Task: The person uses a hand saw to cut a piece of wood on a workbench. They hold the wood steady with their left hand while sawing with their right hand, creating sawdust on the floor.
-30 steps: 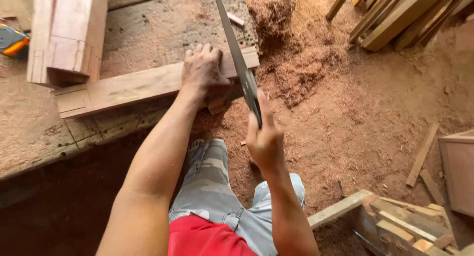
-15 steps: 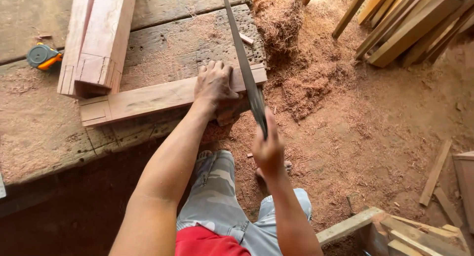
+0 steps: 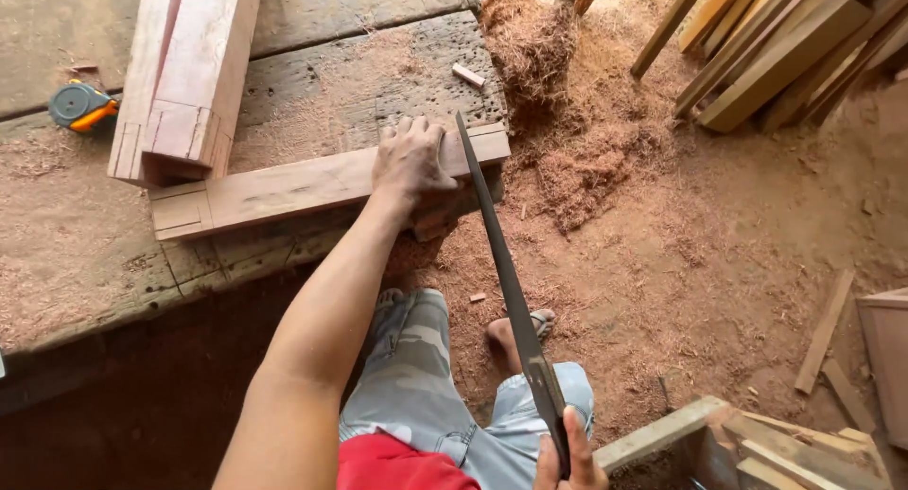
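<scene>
- The left hand (image 3: 411, 159) lies palm down, fingers spread flat, on a long pale wooden bar (image 3: 303, 185), pressing it rather than gripping; it sits near the bar's right end.
- The right hand (image 3: 567, 457) is low in the view, close to the body, fingers curled tight round the handle end of a hand saw (image 3: 501, 277).
- The saw's long dark blade runs up and away from the right hand to the bar, its tip meeting the bar's top edge just to the right of the left hand's fingers.
- The bar lies across the edge of a worn, dusty plank bench (image 3: 331, 83), under the left hand.
- Beyond and to the left of the left hand, a thicker squared timber block (image 3: 189, 74) rests on the bench, its near end touching the bar's far end.
- Farther left of that lies a tape measure (image 3: 80, 105), grey and orange.
- Between the hands and below them, a bare foot (image 3: 506, 339) stands on the floor.
- Right of the left hand, reddish sawdust (image 3: 577, 140) is heaped on the ground.
- Far to the right, beyond the saw, long planks (image 3: 776, 55) lean in a stack.
</scene>
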